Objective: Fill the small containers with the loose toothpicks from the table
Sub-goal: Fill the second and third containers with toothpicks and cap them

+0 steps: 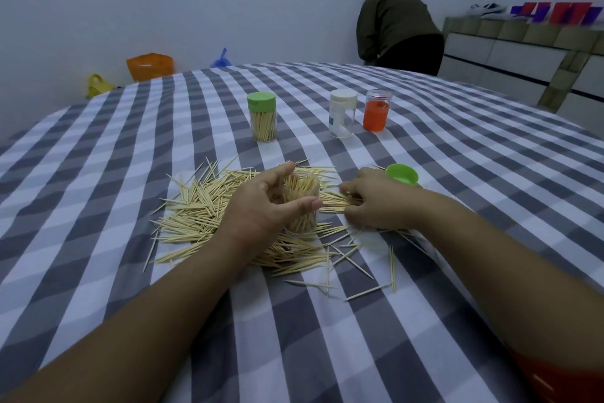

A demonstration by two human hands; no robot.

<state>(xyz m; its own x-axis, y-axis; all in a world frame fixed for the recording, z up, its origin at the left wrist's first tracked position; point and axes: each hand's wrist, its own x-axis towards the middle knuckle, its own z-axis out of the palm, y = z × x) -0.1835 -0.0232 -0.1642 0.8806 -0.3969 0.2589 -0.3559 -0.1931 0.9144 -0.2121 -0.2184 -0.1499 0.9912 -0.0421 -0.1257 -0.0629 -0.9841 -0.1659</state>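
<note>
a grey and white checked cloth [425, 193] covers the whole surface. beyond its far edge a person in a dark olive top [395, 23] bends away from the camera, next to a tiled counter [523, 43] with red and purple cards on top. an orange bag [150, 66], a yellow bag [98, 85] and a blue bag [221, 59] sit by the wall at far left.

the loose toothpicks [196, 210] lie in a wide heap in the middle of the surface, with strays scattered toward the near right. the left hand [261, 203] is curled round an open clear container [300, 203] that stands upright in the heap, thumb on the near side and fingers on the far side; the container is already well stocked with upright toothpicks. just to its right, the right hand [376, 203] lies low on the heap, its fingertips pinching a small bundle of toothpicks that points toward the container.

farther back, well apart from the heap, stand three closed containers: one with a green lid [262, 116], full of toothpicks, one with a white lid [342, 113], looking empty, and beside it one holding an orange insert [377, 111]. a loose green cap [402, 174] lies open side up just behind the right hand.
</note>
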